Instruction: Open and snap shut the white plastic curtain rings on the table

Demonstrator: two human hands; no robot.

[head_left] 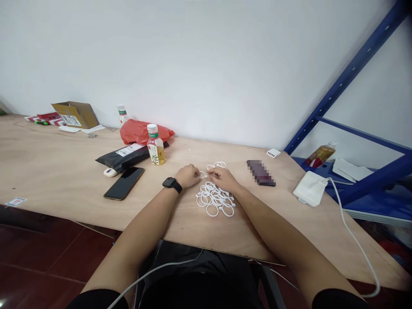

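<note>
The left hand point(188, 175) and right hand point(224, 178) both pinch one thin white ring point(202, 174). A tangled heap point(215, 201) of similar round loops lies just beside them on the smooth plywood table point(64, 171)

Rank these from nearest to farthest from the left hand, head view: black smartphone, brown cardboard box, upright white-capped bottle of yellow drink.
From the left hand, which pinches a small white plastic ring:
1. Upright white-capped bottle of yellow drink, just behind it to the left.
2. Black smartphone, farther left, lying flat.
3. Brown cardboard box, far left by the wall.
</note>
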